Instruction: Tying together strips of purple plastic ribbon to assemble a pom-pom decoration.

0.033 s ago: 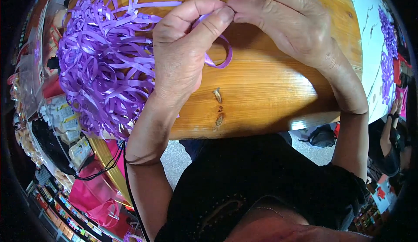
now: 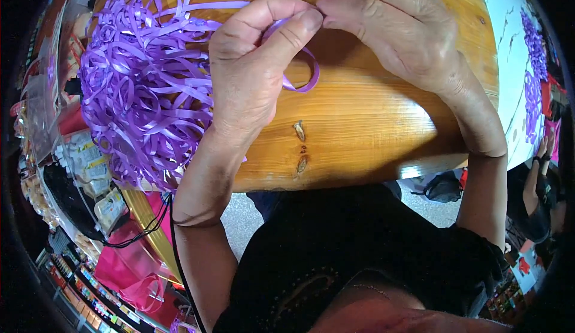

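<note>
Left hand (image 2: 251, 75) and right hand (image 2: 395, 27) both pinch one purple ribbon strip (image 2: 302, 78), looped just above the wooden surface (image 2: 359, 123), right of the ribbon pile (image 2: 144, 93). Judged: loop forming; next needs a firm fingertip hold.

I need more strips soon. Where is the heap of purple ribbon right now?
In the head view, the heap of purple ribbon lies on the wooden table, at its left end, just left of the left hand.

Left hand (image 2: 251, 75) pinching purple ribbon loop (image 2: 302, 75) — right hand (image 2: 395, 27) touching, wooden table (image 2: 359, 129)
</note>
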`<control>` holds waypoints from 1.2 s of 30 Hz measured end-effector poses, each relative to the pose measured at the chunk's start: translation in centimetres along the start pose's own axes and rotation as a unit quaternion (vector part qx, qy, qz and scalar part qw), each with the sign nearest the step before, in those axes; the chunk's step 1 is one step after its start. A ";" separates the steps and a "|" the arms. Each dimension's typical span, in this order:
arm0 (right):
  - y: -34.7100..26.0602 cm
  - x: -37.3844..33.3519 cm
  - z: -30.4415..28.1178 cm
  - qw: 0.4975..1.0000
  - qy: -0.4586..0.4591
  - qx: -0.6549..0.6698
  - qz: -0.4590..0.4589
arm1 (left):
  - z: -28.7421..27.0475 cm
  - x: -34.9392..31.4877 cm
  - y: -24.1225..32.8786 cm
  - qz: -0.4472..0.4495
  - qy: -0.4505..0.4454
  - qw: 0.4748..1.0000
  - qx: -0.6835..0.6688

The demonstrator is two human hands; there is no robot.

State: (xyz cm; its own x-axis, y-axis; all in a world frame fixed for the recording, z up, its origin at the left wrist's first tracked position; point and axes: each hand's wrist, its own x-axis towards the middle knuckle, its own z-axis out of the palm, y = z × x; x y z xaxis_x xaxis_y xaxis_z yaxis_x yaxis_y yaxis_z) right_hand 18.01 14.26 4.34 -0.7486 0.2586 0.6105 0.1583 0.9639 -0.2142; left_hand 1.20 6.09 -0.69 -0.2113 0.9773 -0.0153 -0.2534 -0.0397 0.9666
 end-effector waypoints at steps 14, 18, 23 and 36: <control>0.3 0.3 0.1 0.993 -0.031 0.051 0.105 | -0.8 0.2 0.6 0.067 0.037 0.995 0.058; 0.8 0.0 0.8 0.957 -0.008 0.223 0.188 | -1.2 0.4 0.4 0.041 0.029 0.998 -0.032; 1.3 -1.9 4.6 0.955 -0.015 0.260 0.140 | -0.5 0.0 0.6 0.038 -0.005 0.994 -0.103; 0.7 -2.7 0.8 0.811 -0.150 0.510 0.243 | -3.5 -0.9 6.6 0.126 -0.019 0.969 -0.212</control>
State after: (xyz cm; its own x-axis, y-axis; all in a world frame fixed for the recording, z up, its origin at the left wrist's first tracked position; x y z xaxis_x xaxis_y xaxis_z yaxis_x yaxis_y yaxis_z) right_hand 19.58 14.16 1.96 -0.9044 0.4179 0.0857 -0.0200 0.1590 -0.9871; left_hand -3.60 4.27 4.76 -0.2838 0.9322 0.2247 -0.5651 -0.3519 0.7462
